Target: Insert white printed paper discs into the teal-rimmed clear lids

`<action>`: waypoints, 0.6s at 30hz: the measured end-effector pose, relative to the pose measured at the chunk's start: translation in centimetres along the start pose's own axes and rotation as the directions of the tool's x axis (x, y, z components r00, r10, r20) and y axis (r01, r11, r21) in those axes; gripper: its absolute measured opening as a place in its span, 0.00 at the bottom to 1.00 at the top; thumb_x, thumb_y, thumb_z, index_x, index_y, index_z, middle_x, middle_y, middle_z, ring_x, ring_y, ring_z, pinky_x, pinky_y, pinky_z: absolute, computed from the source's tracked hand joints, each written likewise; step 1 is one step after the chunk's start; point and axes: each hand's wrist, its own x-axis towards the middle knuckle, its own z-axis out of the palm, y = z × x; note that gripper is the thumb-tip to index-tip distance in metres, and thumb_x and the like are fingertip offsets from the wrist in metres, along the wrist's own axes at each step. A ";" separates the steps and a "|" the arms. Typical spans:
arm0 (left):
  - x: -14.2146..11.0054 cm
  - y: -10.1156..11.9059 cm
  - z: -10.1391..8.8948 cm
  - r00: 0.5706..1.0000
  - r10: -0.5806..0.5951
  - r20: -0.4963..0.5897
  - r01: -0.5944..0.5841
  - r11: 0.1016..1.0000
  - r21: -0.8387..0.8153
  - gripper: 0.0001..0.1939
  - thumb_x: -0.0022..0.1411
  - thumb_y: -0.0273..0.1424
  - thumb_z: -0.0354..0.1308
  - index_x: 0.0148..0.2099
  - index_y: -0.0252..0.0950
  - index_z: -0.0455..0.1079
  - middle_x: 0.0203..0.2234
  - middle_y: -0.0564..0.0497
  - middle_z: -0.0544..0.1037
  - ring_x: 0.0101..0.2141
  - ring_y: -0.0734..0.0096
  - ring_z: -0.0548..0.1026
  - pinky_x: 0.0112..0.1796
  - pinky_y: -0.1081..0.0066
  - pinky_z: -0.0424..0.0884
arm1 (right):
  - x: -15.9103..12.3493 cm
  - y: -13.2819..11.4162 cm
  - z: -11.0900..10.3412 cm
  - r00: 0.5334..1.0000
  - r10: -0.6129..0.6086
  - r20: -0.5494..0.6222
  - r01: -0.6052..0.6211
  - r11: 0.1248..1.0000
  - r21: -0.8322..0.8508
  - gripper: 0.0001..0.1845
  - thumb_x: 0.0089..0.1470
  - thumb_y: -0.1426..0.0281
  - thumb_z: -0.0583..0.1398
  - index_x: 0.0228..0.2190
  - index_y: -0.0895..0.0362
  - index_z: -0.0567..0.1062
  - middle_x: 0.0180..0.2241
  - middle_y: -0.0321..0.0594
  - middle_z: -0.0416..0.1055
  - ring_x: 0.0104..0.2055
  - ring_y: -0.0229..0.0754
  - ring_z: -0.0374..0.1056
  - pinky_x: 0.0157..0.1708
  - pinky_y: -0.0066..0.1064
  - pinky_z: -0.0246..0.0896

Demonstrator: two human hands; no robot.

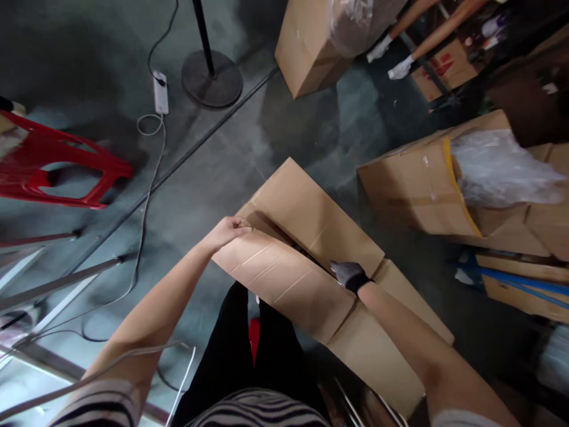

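A partly flattened brown cardboard box (320, 219) is held at a slant in front of my legs, with a narrow dark gap between its long flaps. My left hand (233, 230), bare, pinches the near flap's edge at the box's left end. On the right side of the gap is my right hand (349, 276) in a dark grey glove, its fingers closed at the near flap's inner edge. Its fingertips are partly hidden. Further flaps extend from the box toward the lower right, under my right forearm.
An open carton (404, 190) with clear plastic wrap stands to the right. Another carton (306, 53) stands ahead, near a co-worker's gloved hands (400, 68). A round stand base (212, 78), a power strip (160, 93) with a trailing cord and a red stool (66, 163) are left.
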 end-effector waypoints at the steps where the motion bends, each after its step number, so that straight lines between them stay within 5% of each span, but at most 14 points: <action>1: -1.1 0.4 -0.2 0.999 -0.016 0.035 0.015 1.000 0.020 0.20 0.48 0.47 0.65 0.30 0.34 0.70 0.23 0.52 0.71 0.26 0.73 0.67 0.28 0.74 0.61 | -1.8 2.2 1.7 0.997 0.070 0.020 -0.070 0.997 0.025 0.13 0.60 0.74 0.53 0.39 0.53 0.77 0.40 0.56 0.78 0.44 0.53 0.75 0.43 0.42 0.63; 4: -2.4 1.9 -0.3 0.998 -0.052 -0.018 0.055 0.967 0.248 0.22 0.50 0.51 0.62 0.29 0.35 0.69 0.21 0.53 0.70 0.25 0.73 0.67 0.28 0.74 0.60 | -5.8 5.7 6.6 0.971 0.227 0.068 -0.234 0.966 0.112 0.17 0.64 0.69 0.48 0.43 0.54 0.75 0.44 0.55 0.77 0.45 0.52 0.75 0.43 0.42 0.64; 6: -1.4 3.3 0.1 0.991 -0.061 -0.121 0.117 0.833 0.541 0.21 0.54 0.50 0.59 0.28 0.36 0.70 0.22 0.51 0.72 0.27 0.69 0.69 0.29 0.73 0.61 | -6.9 5.5 9.3 0.944 0.314 0.101 -0.329 0.923 0.198 0.19 0.64 0.67 0.48 0.50 0.55 0.72 0.47 0.53 0.76 0.48 0.52 0.74 0.44 0.41 0.64; 10: 3.5 6.1 2.2 0.992 -0.096 -0.084 0.106 0.245 0.964 0.14 0.62 0.38 0.53 0.35 0.36 0.76 0.32 0.43 0.80 0.38 0.55 0.77 0.42 0.63 0.66 | -7.1 2.8 12.5 0.935 0.343 0.086 -0.348 0.848 0.401 0.19 0.63 0.68 0.49 0.53 0.54 0.68 0.52 0.47 0.74 0.51 0.49 0.72 0.46 0.35 0.61; 13: 6.9 6.4 4.9 0.977 -0.208 0.037 -0.044 -0.028 0.999 0.17 0.65 0.36 0.50 0.40 0.33 0.77 0.40 0.37 0.81 0.46 0.49 0.76 0.52 0.53 0.61 | -6.8 1.6 13.4 0.952 0.303 -0.046 -0.237 0.822 0.517 0.17 0.64 0.68 0.48 0.49 0.52 0.72 0.53 0.42 0.74 0.53 0.45 0.70 0.47 0.32 0.60; 18: 7.7 3.0 12.7 0.952 -0.272 0.138 -0.154 -0.040 0.987 0.26 0.67 0.47 0.47 0.47 0.32 0.77 0.45 0.35 0.80 0.48 0.49 0.76 0.47 0.61 0.67 | -7.2 3.6 15.7 0.893 0.449 -0.009 -0.368 0.743 0.560 0.18 0.66 0.64 0.47 0.49 0.50 0.72 0.49 0.42 0.76 0.48 0.46 0.72 0.42 0.33 0.61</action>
